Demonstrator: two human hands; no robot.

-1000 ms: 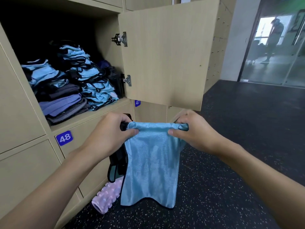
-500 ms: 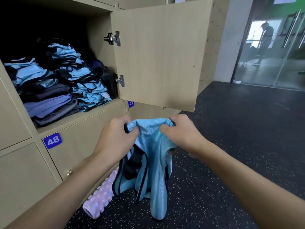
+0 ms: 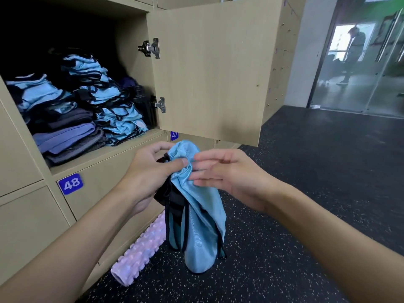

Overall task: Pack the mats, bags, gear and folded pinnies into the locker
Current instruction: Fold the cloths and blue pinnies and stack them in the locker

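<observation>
Bare left grip, right grip, forearms

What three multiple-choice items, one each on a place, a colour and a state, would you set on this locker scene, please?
1. Where does the pink foam roller lie?
A. on the open shelf
B. on the floor
C. on top of the door

2. What colour is the pinnie being handled?
A. light blue with black trim
B. red
C. yellow

3. How is the left hand?
A. flat and empty
B. out of view
C. gripping the bunched pinnie

Answers:
1. B, as it rests on the speckled floor.
2. A, as the cloth is pale blue with black edging.
3. C, as its thumb and fingers are curled round the gathered top.
</observation>
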